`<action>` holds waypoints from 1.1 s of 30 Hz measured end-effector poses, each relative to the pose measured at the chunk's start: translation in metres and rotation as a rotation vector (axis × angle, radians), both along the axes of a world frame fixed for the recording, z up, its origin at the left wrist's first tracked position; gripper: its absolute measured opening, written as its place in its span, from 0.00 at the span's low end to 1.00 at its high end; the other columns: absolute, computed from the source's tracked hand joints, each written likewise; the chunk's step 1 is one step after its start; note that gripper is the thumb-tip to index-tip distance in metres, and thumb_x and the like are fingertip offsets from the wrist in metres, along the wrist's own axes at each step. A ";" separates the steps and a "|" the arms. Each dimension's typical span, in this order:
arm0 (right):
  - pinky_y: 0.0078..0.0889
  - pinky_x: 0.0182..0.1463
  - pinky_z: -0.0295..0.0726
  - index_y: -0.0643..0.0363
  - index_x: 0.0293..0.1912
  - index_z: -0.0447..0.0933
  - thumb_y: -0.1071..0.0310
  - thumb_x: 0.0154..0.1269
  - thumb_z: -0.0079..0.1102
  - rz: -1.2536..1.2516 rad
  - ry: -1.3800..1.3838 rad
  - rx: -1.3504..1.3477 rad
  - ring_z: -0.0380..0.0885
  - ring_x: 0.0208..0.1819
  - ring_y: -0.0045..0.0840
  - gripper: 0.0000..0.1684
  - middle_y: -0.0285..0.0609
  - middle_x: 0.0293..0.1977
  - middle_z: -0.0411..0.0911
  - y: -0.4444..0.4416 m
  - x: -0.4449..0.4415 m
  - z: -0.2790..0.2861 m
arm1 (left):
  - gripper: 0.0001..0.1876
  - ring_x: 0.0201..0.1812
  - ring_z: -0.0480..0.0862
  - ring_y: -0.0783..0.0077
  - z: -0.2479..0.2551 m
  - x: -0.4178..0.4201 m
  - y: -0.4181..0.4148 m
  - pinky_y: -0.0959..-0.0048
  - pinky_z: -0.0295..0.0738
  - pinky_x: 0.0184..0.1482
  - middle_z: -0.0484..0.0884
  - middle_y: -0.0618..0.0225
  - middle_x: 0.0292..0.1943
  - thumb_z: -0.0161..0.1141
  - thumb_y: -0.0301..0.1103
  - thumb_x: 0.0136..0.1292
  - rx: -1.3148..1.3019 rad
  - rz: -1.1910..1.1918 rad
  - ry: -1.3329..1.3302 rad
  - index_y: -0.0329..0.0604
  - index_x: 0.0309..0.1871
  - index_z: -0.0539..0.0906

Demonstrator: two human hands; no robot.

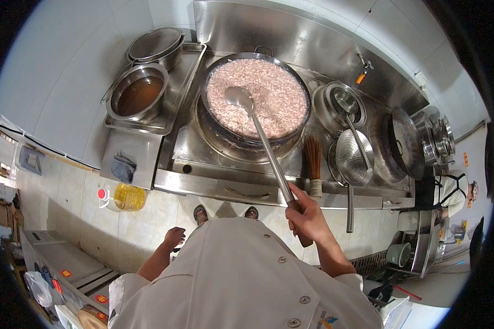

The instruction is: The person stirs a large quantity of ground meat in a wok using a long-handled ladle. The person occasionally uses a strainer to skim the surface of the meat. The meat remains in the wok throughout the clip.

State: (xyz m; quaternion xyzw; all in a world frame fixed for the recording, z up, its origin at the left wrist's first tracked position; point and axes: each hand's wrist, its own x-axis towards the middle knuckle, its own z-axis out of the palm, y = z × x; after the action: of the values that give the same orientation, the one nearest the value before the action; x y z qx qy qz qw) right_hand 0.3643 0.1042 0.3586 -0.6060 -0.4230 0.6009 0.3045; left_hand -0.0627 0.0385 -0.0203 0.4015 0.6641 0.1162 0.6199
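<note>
My right hand (308,216) grips the wooden end of a long-handled metal wok ladle (267,142). The ladle's bowl rests on pale pink, crumbly food (267,98), which looks like minced meat. This food fills a large dark wok (307,119) almost to its rim, on a stainless steel stove (189,144). My left hand (175,237) hangs low by my side with its fingers partly curled, away from the stove. Whether it holds anything is unclear. A bamboo wok brush (313,158) stands just right of the wok, close to my right hand.
Left on a metal tray (181,94) stands a steel bowl of brown liquid (142,96), beside a mesh strainer (155,43). A perforated skimmer (348,160) juts over the front edge. Farther right are another wok (407,144) and a co-worker (450,191). An oil jug (127,197) is on the floor.
</note>
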 end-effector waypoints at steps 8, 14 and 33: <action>0.19 0.18 0.69 0.57 0.65 0.54 0.76 0.55 0.52 0.036 0.066 -0.062 0.68 0.16 0.15 0.36 0.33 0.20 0.69 -0.007 0.025 0.010 | 0.14 0.24 0.77 0.75 -0.014 -0.004 -0.004 0.77 0.76 0.25 0.80 0.64 0.30 0.52 0.39 0.61 0.048 -0.087 -0.005 0.41 0.46 0.76; 0.21 0.22 0.69 0.57 0.64 0.57 0.76 0.56 0.51 0.061 -0.318 0.103 0.68 0.17 0.16 0.34 0.33 0.22 0.70 0.019 0.042 -0.005 | 0.14 0.24 0.77 0.75 0.023 0.020 0.009 0.76 0.75 0.25 0.79 0.64 0.30 0.52 0.37 0.61 -0.112 0.074 0.032 0.41 0.46 0.76; 0.23 0.24 0.72 0.57 0.63 0.59 0.73 0.54 0.54 0.020 -0.279 0.265 0.71 0.18 0.18 0.35 0.38 0.25 0.73 0.107 0.020 -0.013 | 0.13 0.24 0.76 0.72 0.005 -0.001 -0.022 0.74 0.73 0.24 0.79 0.63 0.30 0.54 0.37 0.60 -0.037 0.059 -0.012 0.41 0.44 0.77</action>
State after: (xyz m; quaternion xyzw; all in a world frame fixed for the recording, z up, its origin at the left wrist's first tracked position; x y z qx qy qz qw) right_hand 0.3847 0.2110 0.3453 -0.6338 -0.5425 0.4533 0.3138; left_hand -0.0639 0.0170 -0.0155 0.3696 0.6741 0.1245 0.6273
